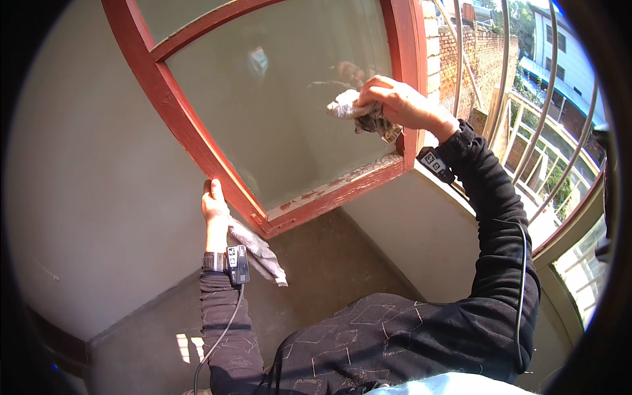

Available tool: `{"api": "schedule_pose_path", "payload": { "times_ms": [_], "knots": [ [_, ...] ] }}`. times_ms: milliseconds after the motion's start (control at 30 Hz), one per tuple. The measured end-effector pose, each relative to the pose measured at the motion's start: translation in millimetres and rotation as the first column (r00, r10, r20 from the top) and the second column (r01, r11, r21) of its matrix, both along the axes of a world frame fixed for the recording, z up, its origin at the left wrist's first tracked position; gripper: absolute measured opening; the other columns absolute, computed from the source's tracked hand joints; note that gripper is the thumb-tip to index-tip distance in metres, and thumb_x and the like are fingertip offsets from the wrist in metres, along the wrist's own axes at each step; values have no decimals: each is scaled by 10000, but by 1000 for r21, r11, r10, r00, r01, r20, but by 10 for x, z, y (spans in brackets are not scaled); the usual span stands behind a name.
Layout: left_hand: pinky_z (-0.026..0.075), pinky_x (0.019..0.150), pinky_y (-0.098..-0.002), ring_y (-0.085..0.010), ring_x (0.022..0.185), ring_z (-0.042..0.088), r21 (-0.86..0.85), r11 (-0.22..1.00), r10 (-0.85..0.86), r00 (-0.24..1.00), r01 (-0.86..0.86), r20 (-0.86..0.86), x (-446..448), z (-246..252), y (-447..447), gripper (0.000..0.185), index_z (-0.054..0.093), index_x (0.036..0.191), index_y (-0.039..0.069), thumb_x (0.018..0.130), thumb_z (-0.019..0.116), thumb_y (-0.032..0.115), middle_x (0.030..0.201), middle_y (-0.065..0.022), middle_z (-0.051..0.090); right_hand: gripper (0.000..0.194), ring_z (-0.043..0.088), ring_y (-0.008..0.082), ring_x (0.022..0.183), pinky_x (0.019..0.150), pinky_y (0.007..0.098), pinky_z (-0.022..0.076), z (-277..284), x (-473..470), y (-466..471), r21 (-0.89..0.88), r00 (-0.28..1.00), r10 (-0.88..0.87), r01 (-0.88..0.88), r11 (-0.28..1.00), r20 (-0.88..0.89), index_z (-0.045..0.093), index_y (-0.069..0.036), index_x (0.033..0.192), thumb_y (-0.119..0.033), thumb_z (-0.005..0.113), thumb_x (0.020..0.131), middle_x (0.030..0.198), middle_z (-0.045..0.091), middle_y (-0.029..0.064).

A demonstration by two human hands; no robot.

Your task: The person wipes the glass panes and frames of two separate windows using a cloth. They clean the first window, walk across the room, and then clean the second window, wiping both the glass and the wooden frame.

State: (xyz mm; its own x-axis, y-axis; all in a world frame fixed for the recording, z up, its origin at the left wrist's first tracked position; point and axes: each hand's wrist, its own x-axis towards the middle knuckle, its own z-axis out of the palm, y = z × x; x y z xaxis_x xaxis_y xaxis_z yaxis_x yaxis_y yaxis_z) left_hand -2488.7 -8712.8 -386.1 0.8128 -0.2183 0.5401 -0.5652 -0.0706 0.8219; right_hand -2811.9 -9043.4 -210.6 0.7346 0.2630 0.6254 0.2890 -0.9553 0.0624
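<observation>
A red-painted wooden window sash (185, 128) stands swung inward, its glass pane (276, 108) reflecting a masked figure. My right hand (395, 101) grips a crumpled, dirty grey cloth (363, 116) at the right side of the pane, near the frame. At the lower left my left hand (215, 201) is at the sash's outer edge, thumb up. A second greyish cloth (257, 251) hangs below that hand; its upper end is hidden behind the wrist and sash, and I cannot tell how it is held. Paint is flaking along the bottom rail (340, 190).
Metal window bars (545, 108) curve along the right, with a brick wall (474, 59) and a pale railing outside. A plain wall (98, 173) stands at the left, above a dark floor (316, 266). Cabled devices are strapped at both wrists.
</observation>
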Motion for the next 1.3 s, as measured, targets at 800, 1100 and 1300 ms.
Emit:
{"api": "schedule_pose_path", "payload": {
  "times_ms": [800, 1100, 1300],
  "knots": [
    [249, 320, -221, -45, 369, 303, 39, 988, -133, 945, 152, -300, -239, 268, 169, 624, 537, 1126, 26, 920, 441, 607, 688, -24, 570, 371, 607, 331, 883, 784, 377, 505, -1155, -511, 23, 217, 764, -583, 542, 812, 275, 614, -56, 1008, 111, 511, 693, 1019, 598, 129],
    [304, 388, -212, -44, 453, 357, 109, 986, -82, 933, 127, -349, -348, 266, 177, 524, 540, 1088, 39, 955, 435, 535, 644, 36, 435, 216, 556, 319, 920, 787, 421, 479, -1896, -207, -46, 47, 659, -722, 731, 681, 210, 605, -9, 1035, -77, 536, 842, 1020, 576, 139],
    [448, 836, -349, -232, 874, 533, 88, 993, -69, 991, 79, -117, -421, 325, 136, 506, 521, 1089, 6, 987, 403, 487, 962, -118, 591, 146, 564, 337, 810, 709, 419, 474, -1734, -58, 56, -14, 522, -850, 853, 522, 72, 587, 7, 886, -72, 505, 795, 910, 575, 186]
  ]
}}
